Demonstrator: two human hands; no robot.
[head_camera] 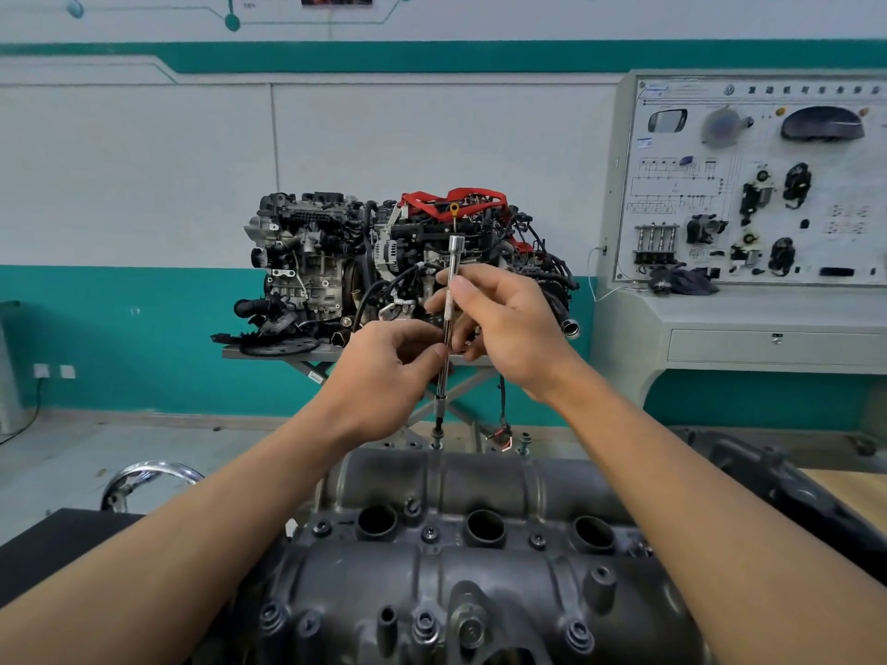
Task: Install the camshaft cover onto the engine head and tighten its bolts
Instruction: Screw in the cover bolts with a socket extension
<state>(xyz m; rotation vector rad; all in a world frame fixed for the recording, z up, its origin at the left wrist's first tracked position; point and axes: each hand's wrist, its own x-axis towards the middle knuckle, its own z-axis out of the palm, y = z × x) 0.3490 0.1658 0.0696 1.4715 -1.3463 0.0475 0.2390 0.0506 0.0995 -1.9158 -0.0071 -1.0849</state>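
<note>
The camshaft cover (pixel 480 482) runs off the bottom edge, near flange unseen. The left hand (pixel 384 371) and right hand (pixel 509 324) hide stretches of the extension bar (pixel 454 254). Whether its lower tip seats on a bolt is too small to tell. The training panel (pixel 749 184) is cut by the right edge, its lettering blurred.

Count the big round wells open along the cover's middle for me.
3: left well, centre well, right well, in a row across the camshaft cover. The left forearm may hide a fourth.
</note>
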